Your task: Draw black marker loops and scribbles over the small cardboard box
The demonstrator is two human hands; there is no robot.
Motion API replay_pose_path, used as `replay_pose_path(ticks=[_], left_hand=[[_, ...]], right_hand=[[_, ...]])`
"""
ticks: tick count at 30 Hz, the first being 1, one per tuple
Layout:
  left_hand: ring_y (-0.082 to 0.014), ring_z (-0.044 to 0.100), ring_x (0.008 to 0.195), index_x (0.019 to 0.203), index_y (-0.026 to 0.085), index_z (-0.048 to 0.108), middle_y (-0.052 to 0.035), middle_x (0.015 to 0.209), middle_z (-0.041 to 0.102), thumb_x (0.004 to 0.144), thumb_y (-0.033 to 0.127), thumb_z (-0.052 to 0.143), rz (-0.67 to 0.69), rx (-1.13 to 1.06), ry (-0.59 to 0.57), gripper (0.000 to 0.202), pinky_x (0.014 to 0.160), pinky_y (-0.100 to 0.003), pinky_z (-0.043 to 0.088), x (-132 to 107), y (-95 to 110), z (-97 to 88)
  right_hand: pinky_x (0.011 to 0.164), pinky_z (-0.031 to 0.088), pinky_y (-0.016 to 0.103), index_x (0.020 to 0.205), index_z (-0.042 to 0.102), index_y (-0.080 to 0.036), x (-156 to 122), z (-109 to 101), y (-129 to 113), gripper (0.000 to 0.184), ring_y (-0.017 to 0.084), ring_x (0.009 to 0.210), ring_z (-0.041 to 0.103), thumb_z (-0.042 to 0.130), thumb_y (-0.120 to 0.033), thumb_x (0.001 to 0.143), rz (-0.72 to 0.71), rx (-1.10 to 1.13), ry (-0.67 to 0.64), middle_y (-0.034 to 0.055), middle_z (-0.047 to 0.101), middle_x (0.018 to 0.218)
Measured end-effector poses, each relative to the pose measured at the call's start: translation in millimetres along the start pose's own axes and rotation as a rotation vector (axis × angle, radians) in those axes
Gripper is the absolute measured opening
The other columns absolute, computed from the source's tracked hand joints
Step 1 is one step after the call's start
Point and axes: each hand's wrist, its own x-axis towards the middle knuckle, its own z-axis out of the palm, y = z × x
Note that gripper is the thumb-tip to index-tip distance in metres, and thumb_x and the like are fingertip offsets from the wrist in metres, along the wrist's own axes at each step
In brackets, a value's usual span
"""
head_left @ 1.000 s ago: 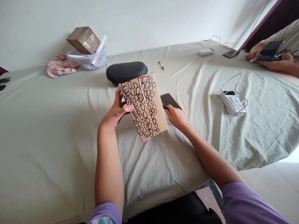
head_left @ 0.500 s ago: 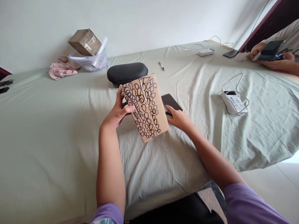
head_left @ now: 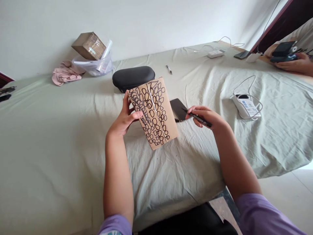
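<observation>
Looking down through the head camera, I see the left hand (head_left: 124, 119) grasping a cardboard box (head_left: 154, 112) by its left edge, with the thumb on the front face and the fingers behind. The box is in the middle of the view, above the grey-green cloth (head_left: 61, 137). I cannot tell if its lower corner touches the cloth. Just behind it lies a black case (head_left: 133, 76).

The right hand (head_left: 207, 118) is closed around a black pen (head_left: 197, 118), pinched between thumb and fingers, just to the right of the box and over a dark phone (head_left: 179, 109).

I judge the box to be light and fairly stiff, because one hand keeps it up from the side alone. The paper surface is matte, so it should not slip, but the flat walls may dent under a hard squeeze. The long edges look like the best place to hold it.

The long axis of the box runs from the far top down to the near right, a little tilted. The face covered with drawn black loops points toward me. The pen lies almost level, with its tip pointing left toward the box.
</observation>
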Motion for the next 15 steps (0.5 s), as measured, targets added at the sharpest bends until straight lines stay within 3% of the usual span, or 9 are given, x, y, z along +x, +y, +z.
replay_pose_path(ticks=[4,7,10,12,13,15], left_hand=[[-0.0491,0.050,0.159,0.171,0.051,0.039,-0.0063,0.188,0.031,0.070,0.062,0.101,-0.003,-0.004,0.007,0.119,0.112,-0.061,0.067,1.2,-1.2,-0.4],[-0.0498,0.050,0.160,0.171,0.050,0.038,-0.0083,0.188,0.031,0.070,0.063,0.099,-0.014,0.005,0.009,0.119,0.113,-0.063,0.066,1.0,-0.4,-0.1],[-0.0483,0.052,0.158,0.172,0.050,0.034,-0.0086,0.186,0.034,0.071,0.062,0.099,-0.025,0.004,0.017,0.121,0.114,-0.062,0.066,0.5,0.7,1.0],[-0.0469,0.052,0.157,0.171,0.050,0.036,-0.0078,0.185,0.035,0.070,0.060,0.099,-0.032,-0.003,0.027,0.119,0.112,-0.059,0.067,0.1,1.6,2.7],[-0.0463,0.053,0.157,0.169,0.050,0.037,-0.0075,0.184,0.036,0.070,0.060,0.099,-0.034,-0.005,0.034,0.117,0.110,-0.057,0.068,-0.1,2.3,3.9],[-0.0457,0.054,0.155,0.166,0.049,0.040,-0.0073,0.183,0.038,0.070,0.059,0.098,-0.040,-0.007,0.050,0.113,0.103,-0.053,0.071,-0.4,4.4,6.7]], right_hand=[[0.041,0.019,0.024,0.106,0.057,-0.028,-0.7,-2.7,3.3,0.040,0.006,0.044,0.030,0.074,-0.046,0.075,-0.085,0.158,0.096,0.0046,0.083,0.108],[0.044,0.015,0.024,0.101,0.051,-0.031,-2.3,9.4,-5.8,0.044,0.006,0.047,0.019,0.081,-0.050,0.074,-0.195,0.170,0.136,-0.0047,0.073,0.089],[0.047,0.021,0.026,0.088,0.044,-0.030,-0.8,32.6,-32.9,0.055,0.009,0.049,0.020,0.084,-0.066,0.078,-0.417,0.239,0.161,-0.0094,0.042,0.065],[0.048,0.026,0.029,0.085,0.046,-0.030,3.8,53.1,-55.9,0.054,0.011,0.048,0.022,0.072,-0.077,0.090,-0.574,0.200,0.259,-0.0093,0.027,0.061],[0.048,0.028,0.030,0.088,0.052,-0.030,7.6,64.4,-66.4,0.050,0.012,0.048,0.025,0.066,-0.077,0.096,-0.650,0.158,0.341,-0.0082,0.027,0.061],[0.049,0.029,0.031,0.097,0.062,-0.030,18.0,88.3,-81.8,0.033,0.014,0.051,0.036,0.062,-0.063,0.102,-0.818,0.114,0.504,-0.0051,0.037,0.063]])
